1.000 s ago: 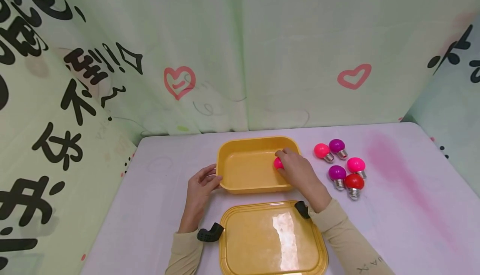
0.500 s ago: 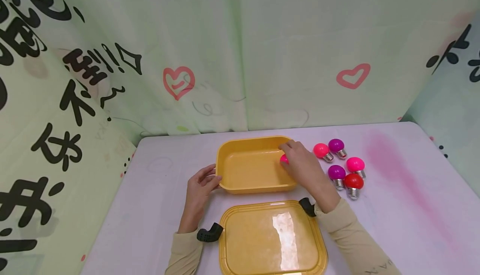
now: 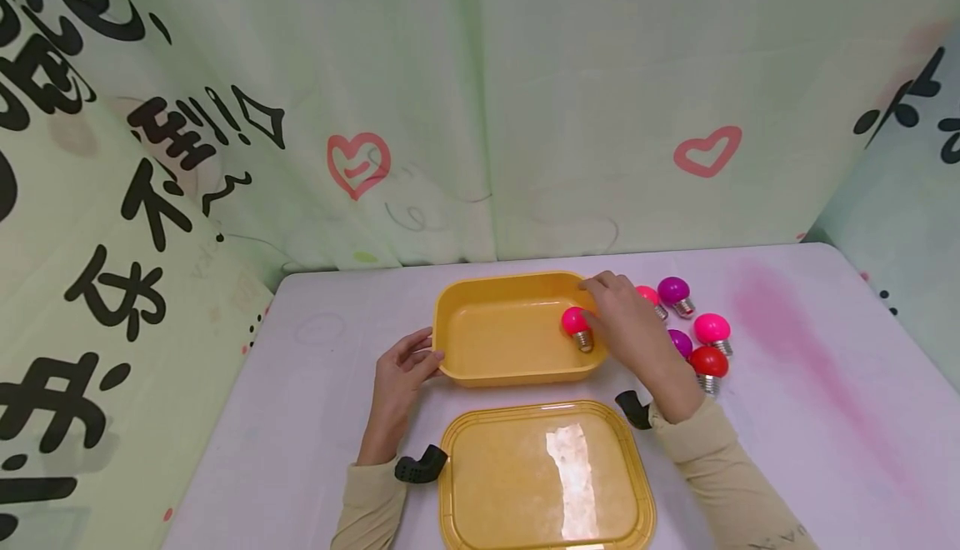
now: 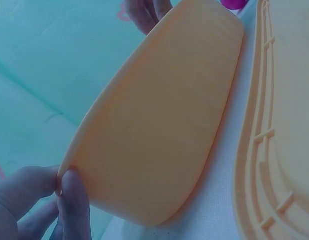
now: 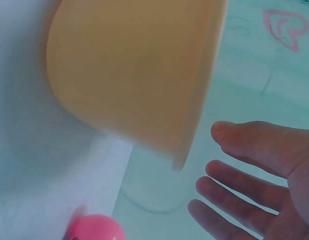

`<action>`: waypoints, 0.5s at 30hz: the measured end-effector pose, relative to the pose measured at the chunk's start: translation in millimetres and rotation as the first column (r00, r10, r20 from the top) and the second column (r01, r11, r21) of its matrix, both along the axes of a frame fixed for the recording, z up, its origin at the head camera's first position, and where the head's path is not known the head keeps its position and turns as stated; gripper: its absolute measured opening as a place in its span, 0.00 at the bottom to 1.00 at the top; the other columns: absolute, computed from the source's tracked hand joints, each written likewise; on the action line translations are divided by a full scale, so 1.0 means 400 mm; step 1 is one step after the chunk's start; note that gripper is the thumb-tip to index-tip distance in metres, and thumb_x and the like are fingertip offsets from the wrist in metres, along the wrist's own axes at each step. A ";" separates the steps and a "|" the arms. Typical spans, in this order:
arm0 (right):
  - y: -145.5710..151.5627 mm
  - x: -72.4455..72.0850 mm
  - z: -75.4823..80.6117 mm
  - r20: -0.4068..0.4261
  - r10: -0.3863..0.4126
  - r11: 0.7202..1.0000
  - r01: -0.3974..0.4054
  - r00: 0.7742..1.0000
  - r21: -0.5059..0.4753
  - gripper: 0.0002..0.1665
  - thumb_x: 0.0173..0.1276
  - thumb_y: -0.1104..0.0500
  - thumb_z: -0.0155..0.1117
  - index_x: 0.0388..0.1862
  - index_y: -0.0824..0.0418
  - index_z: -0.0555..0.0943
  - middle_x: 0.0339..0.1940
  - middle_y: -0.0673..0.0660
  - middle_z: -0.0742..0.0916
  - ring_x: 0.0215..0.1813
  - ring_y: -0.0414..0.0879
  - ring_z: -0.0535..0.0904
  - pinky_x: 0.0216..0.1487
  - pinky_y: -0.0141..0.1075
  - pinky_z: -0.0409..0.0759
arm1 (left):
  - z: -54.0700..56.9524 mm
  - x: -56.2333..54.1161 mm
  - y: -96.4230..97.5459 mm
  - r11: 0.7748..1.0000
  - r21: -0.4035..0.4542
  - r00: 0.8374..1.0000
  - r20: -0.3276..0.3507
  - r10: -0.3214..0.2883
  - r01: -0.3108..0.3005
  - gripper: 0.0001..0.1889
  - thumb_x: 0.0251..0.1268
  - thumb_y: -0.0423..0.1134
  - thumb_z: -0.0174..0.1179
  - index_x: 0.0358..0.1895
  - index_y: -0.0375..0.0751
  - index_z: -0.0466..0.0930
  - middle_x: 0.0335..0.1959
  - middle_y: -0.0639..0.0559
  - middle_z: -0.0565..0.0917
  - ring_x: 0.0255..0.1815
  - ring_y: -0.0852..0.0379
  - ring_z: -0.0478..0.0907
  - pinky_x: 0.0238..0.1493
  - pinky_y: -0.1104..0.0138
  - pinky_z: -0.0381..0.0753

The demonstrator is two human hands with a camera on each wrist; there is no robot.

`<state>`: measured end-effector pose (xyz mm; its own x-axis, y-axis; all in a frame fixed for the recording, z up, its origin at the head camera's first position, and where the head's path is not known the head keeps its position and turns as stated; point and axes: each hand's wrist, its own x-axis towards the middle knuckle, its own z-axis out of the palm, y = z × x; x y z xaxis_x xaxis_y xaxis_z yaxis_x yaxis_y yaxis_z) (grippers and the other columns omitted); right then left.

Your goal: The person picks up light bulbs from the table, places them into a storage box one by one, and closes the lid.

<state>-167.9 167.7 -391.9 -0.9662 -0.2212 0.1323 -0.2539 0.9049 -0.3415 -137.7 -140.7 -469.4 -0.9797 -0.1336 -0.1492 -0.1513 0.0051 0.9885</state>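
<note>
A yellow plastic box (image 3: pixel 487 329) stands mid-table in the head view. At its left end my left hand (image 3: pixel 397 379) pinches the rim between thumb and fingers, as the left wrist view shows on the box's outer wall (image 4: pixel 149 120). Inside, near the right end, lies a pink light bulb (image 3: pixel 574 321) with a silver screw base. My right hand (image 3: pixel 636 325) is over the box's right end, fingers spread and holding nothing. In the right wrist view the open right hand (image 5: pixel 259 175) is beside the rim, apart from it.
A yellow lid (image 3: pixel 510 475) lies flat in front of the box. To the right are several bulbs, among them a purple bulb (image 3: pixel 673 289), a pink bulb (image 3: pixel 711 329) and a red bulb (image 3: pixel 708 361). The right hand partly covers others. A curtain (image 3: pixel 570 117) hangs behind.
My right hand has let go of the pink bulb in the box and moved right to the box's end. The left hand stays on the rim.
</note>
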 end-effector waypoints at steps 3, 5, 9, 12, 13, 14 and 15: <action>0.013 0.001 -0.002 0.003 -0.016 1.000 0.016 1.000 -0.012 0.25 0.64 0.64 0.70 0.59 0.69 0.78 0.58 0.68 0.80 0.59 0.63 0.75 0.54 0.56 0.83 | -0.001 0.000 0.000 1.000 -0.008 1.000 0.000 -0.001 0.001 0.23 0.62 0.31 0.67 0.62 0.38 0.78 0.55 0.38 0.80 0.44 0.56 0.82 0.43 0.71 0.86; 0.022 0.001 -0.004 0.002 -0.025 1.000 0.025 1.000 -0.017 0.25 0.64 0.64 0.70 0.59 0.69 0.78 0.58 0.69 0.80 0.59 0.64 0.75 0.55 0.56 0.82 | -0.001 0.000 0.000 1.000 -0.008 1.000 0.000 -0.001 0.001 0.23 0.62 0.31 0.67 0.62 0.38 0.78 0.55 0.38 0.80 0.44 0.56 0.82 0.43 0.71 0.86; 0.041 0.001 -0.007 -0.012 -0.031 0.999 0.030 0.999 -0.021 0.23 0.65 0.64 0.69 0.58 0.70 0.78 0.57 0.70 0.80 0.60 0.65 0.75 0.56 0.57 0.81 | 0.001 0.001 0.000 1.000 -0.001 1.000 -0.005 0.000 0.000 0.23 0.62 0.31 0.67 0.62 0.38 0.78 0.55 0.37 0.80 0.44 0.57 0.82 0.42 0.71 0.86; 0.052 0.000 -0.010 -0.018 -0.038 0.999 0.038 0.999 -0.013 0.23 0.65 0.64 0.68 0.58 0.70 0.78 0.57 0.71 0.80 0.60 0.66 0.74 0.56 0.57 0.81 | 0.001 0.001 0.000 1.000 0.004 1.000 -0.006 -0.003 0.003 0.23 0.62 0.31 0.67 0.62 0.38 0.78 0.55 0.37 0.79 0.44 0.57 0.82 0.42 0.71 0.86; 0.055 0.000 -0.011 -0.014 -0.043 0.999 0.043 0.999 -0.010 0.23 0.66 0.64 0.68 0.58 0.70 0.78 0.58 0.71 0.80 0.60 0.66 0.74 0.56 0.57 0.81 | 0.001 0.001 0.000 1.000 0.005 1.000 -0.007 -0.004 0.004 0.23 0.62 0.31 0.67 0.62 0.38 0.78 0.55 0.37 0.79 0.43 0.57 0.82 0.42 0.71 0.86; 0.058 0.000 -0.012 -0.011 -0.048 0.999 0.048 0.999 -0.004 0.23 0.66 0.64 0.68 0.58 0.70 0.78 0.58 0.71 0.79 0.60 0.66 0.74 0.55 0.57 0.81 | 0.001 0.000 -0.001 1.000 0.005 1.000 -0.008 -0.005 0.005 0.23 0.62 0.31 0.67 0.62 0.38 0.78 0.55 0.37 0.79 0.43 0.57 0.82 0.42 0.71 0.86; 0.060 -0.001 -0.014 -0.006 -0.053 0.999 0.053 0.999 0.002 0.23 0.66 0.64 0.68 0.59 0.70 0.77 0.58 0.71 0.79 0.60 0.66 0.74 0.55 0.57 0.81 | 0.001 0.000 -0.001 1.000 0.006 1.000 -0.010 -0.007 0.007 0.23 0.62 0.31 0.67 0.62 0.38 0.78 0.55 0.37 0.79 0.43 0.57 0.82 0.42 0.71 0.86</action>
<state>-168.2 191.7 -397.3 -0.9757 -0.1702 0.1382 -0.2081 0.9177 -0.3383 -137.7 -141.0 -469.1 -0.9820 -0.1259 -0.1406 -0.1418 0.0005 0.9899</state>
